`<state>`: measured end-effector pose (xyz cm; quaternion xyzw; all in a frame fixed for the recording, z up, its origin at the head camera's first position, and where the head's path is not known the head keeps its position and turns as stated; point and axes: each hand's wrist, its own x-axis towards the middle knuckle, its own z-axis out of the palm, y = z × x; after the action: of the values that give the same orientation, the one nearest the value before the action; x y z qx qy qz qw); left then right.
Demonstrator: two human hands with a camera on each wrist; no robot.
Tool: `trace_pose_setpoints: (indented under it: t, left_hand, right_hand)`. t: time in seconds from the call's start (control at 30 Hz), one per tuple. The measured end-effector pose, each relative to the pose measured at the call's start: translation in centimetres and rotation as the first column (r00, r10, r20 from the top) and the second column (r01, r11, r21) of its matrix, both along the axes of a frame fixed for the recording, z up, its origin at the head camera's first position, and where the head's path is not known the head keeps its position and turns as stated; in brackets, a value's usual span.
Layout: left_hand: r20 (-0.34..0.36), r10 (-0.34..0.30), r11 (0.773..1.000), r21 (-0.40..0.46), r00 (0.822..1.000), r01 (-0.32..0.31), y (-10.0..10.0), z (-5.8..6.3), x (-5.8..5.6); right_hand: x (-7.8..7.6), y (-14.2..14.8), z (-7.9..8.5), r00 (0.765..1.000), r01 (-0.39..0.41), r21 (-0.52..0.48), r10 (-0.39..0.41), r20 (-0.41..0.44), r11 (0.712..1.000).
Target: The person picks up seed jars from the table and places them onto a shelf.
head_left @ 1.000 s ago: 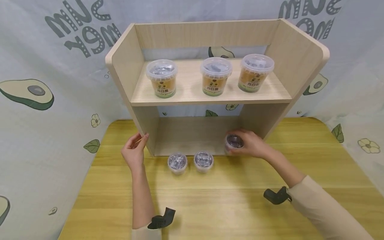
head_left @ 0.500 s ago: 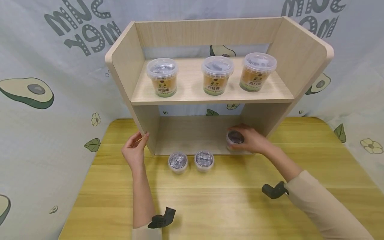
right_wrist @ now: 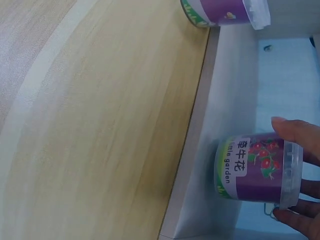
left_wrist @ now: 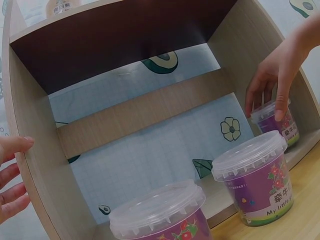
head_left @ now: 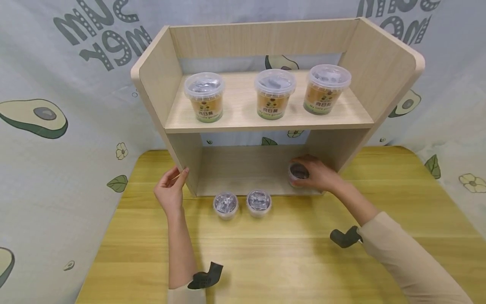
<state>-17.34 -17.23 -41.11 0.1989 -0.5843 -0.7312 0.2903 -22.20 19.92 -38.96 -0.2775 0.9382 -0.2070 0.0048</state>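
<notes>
My right hand (head_left: 318, 174) grips a lidded purple plastic cup (right_wrist: 257, 167) by its rim, thumb on one side and fingers on the other. The cup stands upright at the right end of the lower shelf. At the left, my left hand (head_left: 170, 192) holds the front edge of the wooden shelf unit's side panel (left_wrist: 30, 165) between thumb and fingers. Two more purple cups, a left one (head_left: 225, 204) and a middle one (head_left: 259, 202), stand on the table before the lower shelf. Their lids are transparent.
Three lidded cups with orange and green labels stand on the upper shelf board (head_left: 239, 123): a left cup (head_left: 206, 107), a middle cup (head_left: 271, 105) and a right cup (head_left: 322, 99). The unit stands on a wooden table (head_left: 265, 257) before a patterned cloth (head_left: 87, 126).
My right hand has moved the purple cup slightly back and to the right, deeper onto the lower shelf. My left hand has stayed at the side panel.
</notes>
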Motion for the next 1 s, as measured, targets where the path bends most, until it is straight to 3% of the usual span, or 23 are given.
trace_pose_setpoints:
  t: [0.37, 1.0]
  left_hand:
    - [0.004, -0.006, 1.000, -0.005, 1.000, 0.006, 0.0, -0.1, -0.1]
    - [0.002, -0.013, 1.000, 0.006, 1.000, 0.013, -0.1, -0.1, 0.0]
  right_hand:
    - [-0.4, 0.6, -0.9, 0.998, 0.034, 0.017, -0.035, 0.046, 0.999]
    - [-0.5, 0.4, -1.1, 0.996, 0.035, 0.027, -0.037, 0.082, 0.999]
